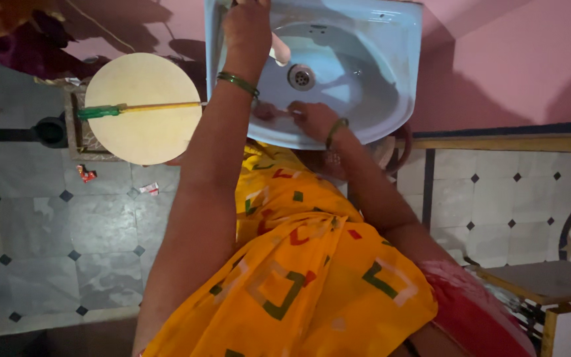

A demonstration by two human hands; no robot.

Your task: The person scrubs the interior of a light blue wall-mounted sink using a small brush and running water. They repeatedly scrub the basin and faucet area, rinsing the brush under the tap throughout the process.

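Hands at pale blue ceramic washbasin (391, 73), wall-mounted. We note left hand (247, 26) reaching up to the tap end, fingers curled over a small whitish rounded piece (280, 49), poss. spout or soap; can't tell which, nor whether it is gripped. Right hand (312, 119) rests flat at basin's front rim, fingers loose, holding nothing. Whitish piece lies inside bowl, above steel drain (301, 77). We judge it wet, slippery; best taken around its middle w/ fingertips. Count: 1 basin, 1 drain, 2 green bangles (238, 82), one per wrist. Beside basin: 1 round cream board (143, 109), 1 green-handled yellow stick (133, 109) across it.
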